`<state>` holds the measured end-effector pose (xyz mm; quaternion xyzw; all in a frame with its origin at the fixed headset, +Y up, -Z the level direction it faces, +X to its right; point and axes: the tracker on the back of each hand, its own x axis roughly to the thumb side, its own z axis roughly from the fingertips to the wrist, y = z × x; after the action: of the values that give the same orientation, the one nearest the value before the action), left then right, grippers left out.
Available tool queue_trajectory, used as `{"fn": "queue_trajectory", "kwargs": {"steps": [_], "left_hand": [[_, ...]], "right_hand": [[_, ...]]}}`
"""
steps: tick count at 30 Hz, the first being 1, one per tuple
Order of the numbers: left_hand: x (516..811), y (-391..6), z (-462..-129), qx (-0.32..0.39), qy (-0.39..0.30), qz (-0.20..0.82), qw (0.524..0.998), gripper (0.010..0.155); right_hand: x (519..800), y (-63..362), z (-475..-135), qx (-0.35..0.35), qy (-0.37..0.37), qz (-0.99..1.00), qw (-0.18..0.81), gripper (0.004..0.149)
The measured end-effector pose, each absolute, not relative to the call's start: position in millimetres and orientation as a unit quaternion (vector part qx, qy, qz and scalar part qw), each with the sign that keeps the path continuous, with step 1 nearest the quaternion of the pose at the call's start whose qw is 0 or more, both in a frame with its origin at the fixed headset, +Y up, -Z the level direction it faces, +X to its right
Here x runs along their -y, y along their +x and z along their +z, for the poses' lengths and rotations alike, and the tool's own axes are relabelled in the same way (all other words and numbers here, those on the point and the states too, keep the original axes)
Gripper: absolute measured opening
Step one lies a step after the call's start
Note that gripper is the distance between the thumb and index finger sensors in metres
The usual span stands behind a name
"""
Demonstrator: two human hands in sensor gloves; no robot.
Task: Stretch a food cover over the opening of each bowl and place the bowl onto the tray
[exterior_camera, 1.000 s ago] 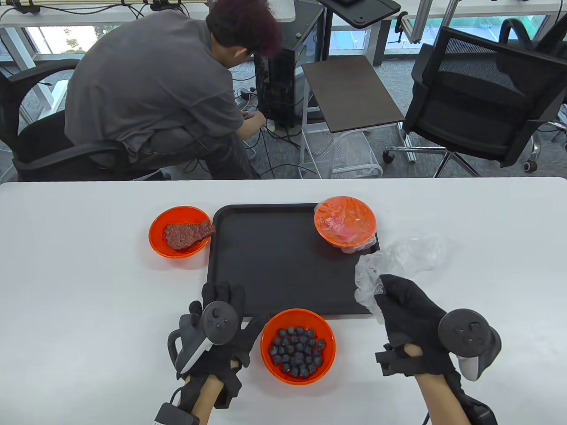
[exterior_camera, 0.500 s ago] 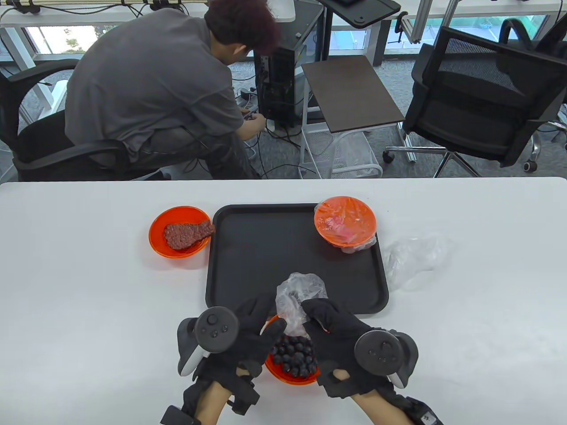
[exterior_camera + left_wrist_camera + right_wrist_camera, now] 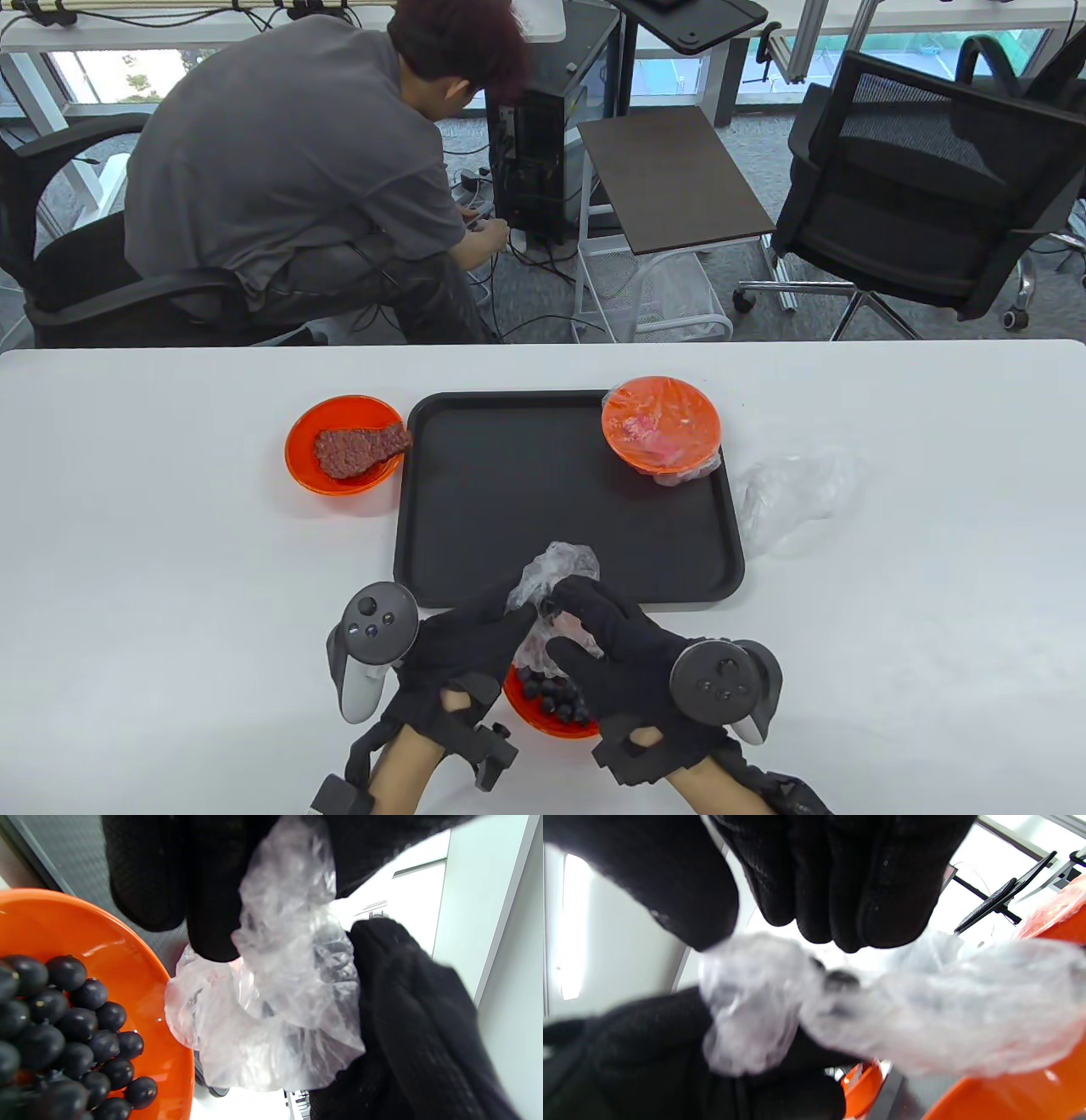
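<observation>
Right hand (image 3: 632, 671) has carried the food cover (image 3: 551, 577) over from the right, left hand (image 3: 462, 654) has joined, both now pinching it bunched above the near blueberry bowl (image 3: 543, 709) on the desk (image 3: 170, 594); stretching likely next.

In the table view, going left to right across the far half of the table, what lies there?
Orange bowl holding a piece of red meat → black rectangular tray → orange bowl already wrapped in clear plastic cover, on the tray's far right corner → loose crumpled clear plastic cover on the table.
</observation>
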<state>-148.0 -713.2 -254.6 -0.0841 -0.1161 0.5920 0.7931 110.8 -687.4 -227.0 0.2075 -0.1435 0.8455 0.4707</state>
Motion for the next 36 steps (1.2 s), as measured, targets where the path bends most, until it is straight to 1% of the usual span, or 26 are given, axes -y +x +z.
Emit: {"fn": "queue_trajectory", "kwargs": {"steps": [4, 5, 9, 10, 12, 13, 14, 16, 19, 20, 24, 26, 28, 29, 31, 34, 36], "left_hand": [[712.2, -156.8, -256.0, 0.128, -0.088, 0.615, 0.773, 0.046], [711.6, -158.8, -256.4, 0.140, -0.092, 0.626, 0.762, 0.045], [708.7, -161.1, -255.5, 0.181, -0.112, 0.651, 0.729, 0.044], [707.4, -160.8, -254.8, 0.193, -0.118, 0.659, 0.718, 0.044], [705.8, -159.9, -253.4, 0.208, -0.127, 0.670, 0.702, 0.043], [705.2, -158.8, -253.0, 0.216, -0.132, 0.675, 0.693, 0.043], [705.0, -158.1, -252.8, 0.220, -0.137, 0.676, 0.689, 0.043], [705.2, -155.8, -252.6, 0.229, -0.145, 0.680, 0.681, 0.043], [705.6, -153.3, -252.7, 0.233, -0.148, 0.680, 0.679, 0.043], [706.1, -151.9, -252.7, 0.236, -0.152, 0.681, 0.676, 0.043], [705.7, -147.9, -251.7, 0.241, -0.157, 0.683, 0.671, 0.043], [705.3, -146.0, -251.0, 0.240, -0.157, 0.678, 0.676, 0.042], [706.5, -144.2, -250.9, 0.238, -0.159, 0.675, 0.680, 0.042], [707.1, -143.4, -250.5, 0.230, -0.160, 0.672, 0.685, 0.042], [707.8, -143.3, -250.1, 0.210, -0.143, 0.658, 0.709, 0.042], [707.6, -142.7, -248.9, 0.193, -0.135, 0.637, 0.734, 0.042], [708.6, -142.0, -248.0, 0.190, -0.136, 0.633, 0.738, 0.045]], "right_hand": [[684.4, 143.3, -234.5, 0.180, 0.129, 0.824, 0.521, 0.058], [687.7, 156.4, -240.6, 0.180, 0.090, 0.819, 0.537, 0.057], [705.1, 179.6, -256.9, 0.139, 0.012, 0.786, 0.603, 0.052], [713.2, 183.5, -263.1, 0.110, -0.004, 0.773, 0.625, 0.052], [722.2, 184.9, -268.6, 0.078, -0.014, 0.761, 0.644, 0.054], [727.0, 182.2, -271.7, 0.053, -0.006, 0.751, 0.658, 0.055], [728.9, 180.0, -272.9, 0.044, 0.002, 0.749, 0.661, 0.057], [732.1, 168.8, -276.5, -0.004, 0.050, 0.744, 0.666, 0.062], [734.2, 151.5, -275.8, -0.059, 0.099, 0.717, 0.688, 0.077], [734.7, 142.6, -274.5, -0.090, 0.126, 0.707, 0.690, 0.082], [734.1, 122.5, -270.2, -0.134, 0.191, 0.691, 0.684, 0.093], [734.1, 115.2, -267.7, -0.151, 0.215, 0.676, 0.688, 0.094], [732.6, 110.3, -265.5, -0.160, 0.228, 0.662, 0.696, 0.092], [731.6, 108.7, -264.5, -0.161, 0.235, 0.663, 0.693, 0.087], [729.1, 108.2, -261.6, -0.149, 0.223, 0.678, 0.684, 0.069], [722.8, 114.1, -257.2, -0.070, 0.183, 0.748, 0.634, 0.060], [719.3, 118.3, -253.8, -0.031, 0.152, 0.775, 0.613, 0.054]]}}
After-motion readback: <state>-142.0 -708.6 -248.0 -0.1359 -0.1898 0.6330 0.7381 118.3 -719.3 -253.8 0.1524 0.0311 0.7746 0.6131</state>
